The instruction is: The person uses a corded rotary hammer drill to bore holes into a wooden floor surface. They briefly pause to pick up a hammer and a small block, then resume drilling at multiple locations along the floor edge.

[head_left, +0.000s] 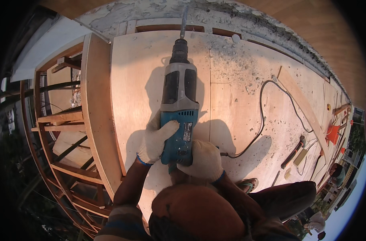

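Note:
A teal and grey rotary hammer drill [180,100] points away from me, its long bit [184,24] reaching the rough concrete wall [151,16] at the far edge. In a white knitted glove, my left hand [155,138] grips the left side of the drill body, thumb across the top. My right hand [205,160], gloved the same way, is closed around the rear handle; its fingers are mostly hidden. The drill's black cord [263,108] leaves beside my right hand and curves over the plywood.
Grey rubble [239,60] is scattered on the plywood platform [139,52]. A loose wooden strip [303,106], a hammer [293,152] and an orange object [333,134] lie to the right. Open timber framing [66,120] drops away on the left. Another person [316,223] shows at the lower right.

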Demonstrator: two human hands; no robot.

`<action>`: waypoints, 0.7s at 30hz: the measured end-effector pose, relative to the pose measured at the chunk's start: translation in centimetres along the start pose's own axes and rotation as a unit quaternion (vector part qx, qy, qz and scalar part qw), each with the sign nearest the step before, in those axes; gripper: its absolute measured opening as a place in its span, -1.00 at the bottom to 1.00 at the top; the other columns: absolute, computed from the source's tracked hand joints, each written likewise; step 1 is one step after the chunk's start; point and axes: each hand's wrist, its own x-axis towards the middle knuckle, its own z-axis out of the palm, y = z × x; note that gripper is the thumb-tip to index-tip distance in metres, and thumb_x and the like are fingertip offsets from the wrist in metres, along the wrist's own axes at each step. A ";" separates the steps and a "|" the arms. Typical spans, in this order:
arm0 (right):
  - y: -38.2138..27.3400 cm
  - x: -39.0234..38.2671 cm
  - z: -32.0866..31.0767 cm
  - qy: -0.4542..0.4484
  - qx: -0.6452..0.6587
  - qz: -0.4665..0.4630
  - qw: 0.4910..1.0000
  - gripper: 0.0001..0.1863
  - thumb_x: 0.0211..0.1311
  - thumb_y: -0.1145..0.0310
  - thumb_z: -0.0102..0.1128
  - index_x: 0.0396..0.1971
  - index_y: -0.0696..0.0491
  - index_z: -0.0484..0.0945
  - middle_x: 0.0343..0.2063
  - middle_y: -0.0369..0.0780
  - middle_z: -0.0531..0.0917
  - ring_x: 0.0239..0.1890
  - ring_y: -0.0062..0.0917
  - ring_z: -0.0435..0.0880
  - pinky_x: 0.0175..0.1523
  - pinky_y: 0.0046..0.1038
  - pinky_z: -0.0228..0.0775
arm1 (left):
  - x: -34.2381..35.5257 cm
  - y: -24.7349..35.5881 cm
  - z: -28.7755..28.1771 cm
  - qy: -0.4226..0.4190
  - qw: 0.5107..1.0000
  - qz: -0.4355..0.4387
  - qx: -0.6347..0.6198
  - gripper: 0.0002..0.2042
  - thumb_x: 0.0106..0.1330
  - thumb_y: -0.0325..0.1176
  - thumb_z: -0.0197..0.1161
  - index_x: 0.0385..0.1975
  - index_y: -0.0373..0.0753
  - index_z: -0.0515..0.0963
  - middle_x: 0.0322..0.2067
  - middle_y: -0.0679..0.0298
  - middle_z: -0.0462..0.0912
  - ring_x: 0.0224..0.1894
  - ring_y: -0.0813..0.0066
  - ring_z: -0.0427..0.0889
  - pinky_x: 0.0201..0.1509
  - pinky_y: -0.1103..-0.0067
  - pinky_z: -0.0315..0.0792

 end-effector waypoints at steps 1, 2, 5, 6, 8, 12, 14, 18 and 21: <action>-0.3 0.4 0.3 0.016 0.015 0.002 1.000 -0.49 -0.03 0.07 0.71 -0.15 0.04 0.75 -0.32 -0.09 0.83 -0.25 -0.05 0.85 -0.08 -0.11 0.72 | 0.3 1.0 -0.1 -0.011 1.000 0.001 -0.006 -0.35 0.64 -0.13 0.29 0.58 -0.39 0.34 0.13 0.03 0.76 -0.01 0.35 0.87 0.02 0.48 0.84; -0.5 0.9 0.7 0.032 0.030 0.003 0.999 -0.48 0.00 0.06 0.71 -0.12 0.04 0.74 -0.31 -0.09 0.84 -0.23 -0.05 0.86 -0.08 -0.12 0.73 | 1.0 2.1 -0.3 -0.022 1.000 0.001 -0.013 -0.35 0.66 -0.09 0.28 0.57 -0.38 0.35 0.14 0.02 0.76 0.00 0.36 0.87 0.02 0.47 0.84; -1.7 2.5 0.3 0.049 0.052 0.030 0.997 -0.43 0.08 0.04 0.71 -0.02 0.06 0.71 -0.25 -0.07 0.85 -0.19 -0.05 0.88 -0.08 -0.15 0.75 | 3.0 5.0 0.4 -0.021 0.997 0.001 -0.069 -0.35 0.65 -0.07 0.34 0.55 -0.39 0.41 0.11 0.04 0.79 -0.02 0.38 0.88 0.01 0.49 0.84; -2.2 3.0 0.1 0.054 0.060 0.042 0.996 -0.41 0.10 0.03 0.71 0.02 0.07 0.70 -0.23 -0.06 0.86 -0.18 -0.05 0.89 -0.08 -0.16 0.76 | 3.2 5.7 0.6 -0.016 0.996 0.001 -0.089 -0.34 0.64 -0.07 0.37 0.53 -0.40 0.43 0.09 0.04 0.80 -0.04 0.39 0.88 0.00 0.49 0.84; -1.3 3.3 0.8 0.055 0.041 0.034 0.997 -0.40 0.11 0.04 0.71 0.04 0.07 0.67 -0.25 -0.07 0.85 -0.20 -0.05 0.88 -0.10 -0.16 0.76 | 3.7 4.4 -0.3 -0.046 0.991 -0.002 -0.127 -0.32 0.68 0.05 0.27 0.55 -0.37 0.41 0.10 0.02 0.79 0.00 0.36 0.88 0.03 0.46 0.85; -0.6 3.6 2.1 0.060 0.001 0.018 0.998 -0.42 0.11 0.07 0.71 0.01 0.07 0.66 -0.23 -0.06 0.83 -0.20 -0.02 0.87 -0.12 -0.12 0.75 | 5.7 1.2 -2.8 -0.119 0.962 -0.085 -0.231 -0.23 0.70 0.21 0.18 0.59 -0.35 0.35 0.15 -0.02 0.75 0.05 0.26 0.87 0.10 0.38 0.85; 1.3 3.5 2.4 0.088 -0.030 -0.002 0.996 -0.41 0.08 0.08 0.71 0.00 0.08 0.65 -0.22 -0.06 0.81 -0.20 -0.02 0.85 -0.12 -0.10 0.73 | 7.1 -1.6 -3.1 -0.143 0.956 -0.099 -0.238 -0.25 0.69 0.20 0.18 0.55 -0.36 0.37 0.14 -0.03 0.74 0.05 0.22 0.86 0.13 0.34 0.84; 4.7 0.1 2.2 0.173 -0.083 -0.028 0.981 -0.45 0.01 0.11 0.71 -0.08 0.10 0.67 -0.17 -0.07 0.78 -0.21 -0.06 0.83 -0.11 -0.09 0.70 | 6.3 -5.6 -0.2 -0.120 0.976 -0.072 -0.166 -0.33 0.68 0.11 0.24 0.47 -0.38 0.42 0.13 -0.05 0.75 0.04 0.17 0.85 0.12 0.30 0.84; 6.0 -1.1 0.1 0.127 -0.077 -0.059 0.987 -0.48 -0.05 0.08 0.72 -0.17 0.08 0.71 -0.23 -0.11 0.78 -0.24 -0.09 0.81 -0.11 -0.10 0.68 | 4.4 -5.9 1.9 -0.103 0.980 -0.058 -0.160 -0.34 0.67 0.10 0.25 0.46 -0.40 0.45 0.15 -0.06 0.75 0.07 0.18 0.85 0.11 0.31 0.83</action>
